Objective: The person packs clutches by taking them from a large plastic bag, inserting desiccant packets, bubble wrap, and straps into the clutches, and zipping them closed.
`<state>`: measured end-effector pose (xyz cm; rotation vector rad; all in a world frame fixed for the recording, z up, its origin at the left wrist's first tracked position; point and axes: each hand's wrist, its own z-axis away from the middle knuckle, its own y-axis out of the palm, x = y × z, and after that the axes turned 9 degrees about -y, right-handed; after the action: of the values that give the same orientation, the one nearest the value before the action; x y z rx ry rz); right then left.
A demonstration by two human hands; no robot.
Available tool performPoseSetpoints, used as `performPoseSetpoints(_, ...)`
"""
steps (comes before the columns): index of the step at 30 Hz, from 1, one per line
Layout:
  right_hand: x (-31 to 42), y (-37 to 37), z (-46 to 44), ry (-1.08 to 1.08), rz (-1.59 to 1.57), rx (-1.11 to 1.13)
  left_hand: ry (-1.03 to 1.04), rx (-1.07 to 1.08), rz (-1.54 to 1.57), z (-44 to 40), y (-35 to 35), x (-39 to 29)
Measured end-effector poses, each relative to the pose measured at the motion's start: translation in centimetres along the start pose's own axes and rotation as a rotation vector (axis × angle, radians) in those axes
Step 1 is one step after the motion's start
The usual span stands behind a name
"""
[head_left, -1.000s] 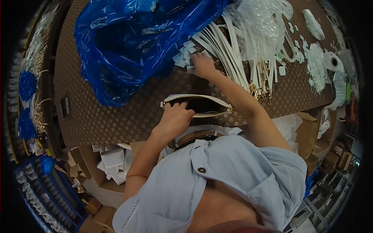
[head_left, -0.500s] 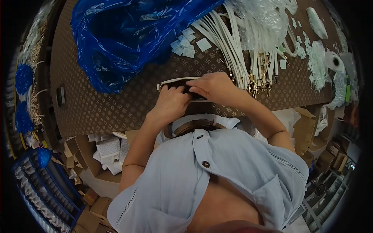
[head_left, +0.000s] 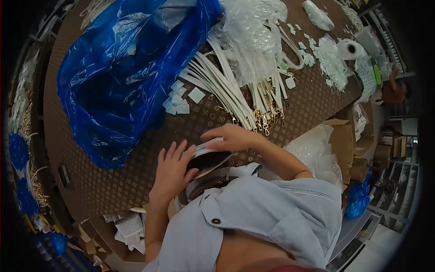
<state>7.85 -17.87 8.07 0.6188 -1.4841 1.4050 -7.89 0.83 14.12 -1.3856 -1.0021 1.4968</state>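
Note:
A small white bag (head_left: 198,150) lies at the table's near edge, close to my body, its mouth gaping and its lining dark. My left hand (head_left: 173,168) rests at the bag's left end with the fingers spread and the thumb by the near rim. On the far rim, my right hand (head_left: 234,138) grips the bag between thumb and fingers. Beyond my hands lie white straps (head_left: 222,86) with gold clasps (head_left: 263,119). Small pale square packets (head_left: 176,102) lie left of the straps.
A large blue plastic bag (head_left: 113,90) spreads over the table's left. Clear plastic wrap (head_left: 249,34) covers some straps. A white roll (head_left: 351,49) and bubble wrap (head_left: 364,75) are at the right. Cardboard boxes (head_left: 342,149) stand below the edge. Another person (head_left: 394,90) is far right.
My view has turned, shifting the table contents left and down. My left fingers have come out of the bag's mouth and spread; my right hand stays at its rim.

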Motion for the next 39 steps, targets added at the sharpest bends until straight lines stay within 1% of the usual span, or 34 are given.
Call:
performPoseSetpoints(1, -1.0, -1.3, -0.6, -0.038, -0.003, -0.120, -0.091, 0.214, 0.130, 0.0, 2.7, 1.3)
performPoseSetpoints(2, -1.8, -3.5, -1.1, -0.018, 0.106, -0.226, -0.175, 0.424, 0.257, 0.0, 4.1, 2.1)
performPoseSetpoints(3, -3.3, -5.9, -1.7, 0.035, 0.323, -0.427, -0.200, 0.361, 0.406, 0.3, 3.5, 1.5)
performPoseSetpoints(4, -5.3, -8.3, -2.3, 0.098, 0.538, -0.623, -0.183, 0.356, 0.393, 0.5, 3.3, 1.3)
performPoseSetpoints(5, -8.0, -11.2, -2.9, 0.152, 0.760, -0.758, -0.171, 0.378, 0.439, 0.7, 3.3, 1.2)
performPoseSetpoints(6, -10.6, -14.1, -3.6, 0.202, 0.980, -0.890, -0.163, 0.396, 0.485, 0.5, 3.0, 1.1)
performPoseSetpoints(7, -12.3, -16.2, -4.1, 0.228, 1.202, -0.964, -0.135, 0.442, 0.504, 0.2, 2.4, 1.0)
performPoseSetpoints(8, -13.5, -17.8, -4.4, 0.258, 1.422, -1.031, -0.138, 0.439, 0.494, 0.0, 2.3, 1.4)
performPoseSetpoints(9, -14.4, -19.2, -4.3, 0.253, 1.416, -1.037, -0.172, 0.510, 0.563, -0.1, 2.5, 1.8)
performPoseSetpoints(10, -14.6, -20.5, -4.3, 0.496, 1.295, -0.829, -0.207, 0.580, 0.635, -0.1, 2.7, 2.3)
performPoseSetpoints(11, -14.8, -21.1, -4.8, 0.714, 1.159, -0.612, -0.217, 0.570, 0.632, -0.4, 3.0, 3.0)
performPoseSetpoints(12, -15.0, -20.5, -5.5, 0.696, 1.159, -0.609, -0.316, 0.565, 0.901, -0.8, 3.5, 3.9)
performPoseSetpoints(13, -13.9, -18.9, -5.9, 0.453, 1.067, -0.662, -0.413, 0.547, 1.177, -1.2, 4.0, 4.5)
performPoseSetpoints(14, -12.7, -16.8, -6.0, 0.216, 0.961, -0.696, -0.432, 0.536, 1.189, -1.7, 4.5, 4.7)
performPoseSetpoints(16, -8.2, -11.6, -6.2, -0.147, 0.909, -0.550, -0.484, 0.231, 1.401, -2.8, 5.6, 4.5)
performPoseSetpoints(18, -3.5, -6.9, -5.9, -0.355, 0.836, -0.307, -0.723, 0.072, 1.575, -5.3, 6.6, 4.4)
performPoseSetpoints(19, -1.8, -5.0, -5.7, -0.372, 0.811, -0.286, -0.685, 0.014, 1.640, -6.3, 7.1, 5.1)
performPoseSetpoints(20, -0.3, -3.5, -5.6, -0.493, 0.828, -0.202, -0.637, -0.045, 1.700, -7.1, 7.3, 6.0)
performPoseSetpoints(21, 0.8, -2.5, -5.7, -0.611, 0.851, -0.124, -0.655, -0.059, 1.697, -7.6, 6.7, 6.6)
performPoseSetpoints(23, 2.0, -1.8, -5.6, -0.626, 0.808, -0.151, -0.484, -0.249, 1.607, -8.1, 4.8, 6.7)
performPoseSetpoints(25, 2.8, -2.8, -5.8, -0.447, 0.895, -0.502, -0.615, -0.484, 1.819, -7.6, 1.6, 6.2)
performPoseSetpoints(26, 0.8, -3.5, -5.9, -0.361, 0.868, -0.583, -0.550, -0.544, 1.943, -6.7, 1.1, 7.2)
performPoseSetpoints(27, -2.3, -4.4, -5.8, -0.273, 0.837, -0.663, -0.545, -0.547, 1.944, -5.8, 0.6, 8.0)
performPoseSetpoints(29, -6.7, -6.6, -4.7, -0.141, 0.877, -0.737, -0.419, -0.829, 1.948, -4.1, -0.1, 9.4)
performPoseSetpoints(30, -7.1, -6.9, -4.4, -0.148, 0.880, -0.736, -0.415, -0.837, 1.949, -3.2, -0.1, 10.0)
performPoseSetpoints(32, -7.7, -7.1, -4.2, 0.050, 0.509, -0.981, -0.378, -0.954, 1.924, -1.7, 0.3, 11.1)
performPoseSetpoints(33, -9.1, -6.4, -4.3, 0.072, 0.176, -1.040, -0.380, -0.955, 1.922, -1.1, 0.8, 11.4)
performPoseSetpoints(35, -7.8, -4.9, -3.0, 0.471, -0.672, -0.653, -0.434, -1.002, 2.010, -0.2, 1.5, 12.0)
performPoseSetpoints(36, -6.9, -3.3, -2.7, 0.581, -0.732, -0.441, -0.428, -1.006, 2.003, 0.2, 1.6, 11.8)
performPoseSetpoints(38, -7.3, -0.7, -1.9, 0.635, -1.127, -0.027, -0.408, -1.005, 1.959, 1.0, 1.9, 11.1)
performPoseSetpoints(39, -7.0, 0.2, -2.0, 0.637, -1.125, -0.022, -0.411, -1.011, 1.959, 1.4, 2.0, 10.9)
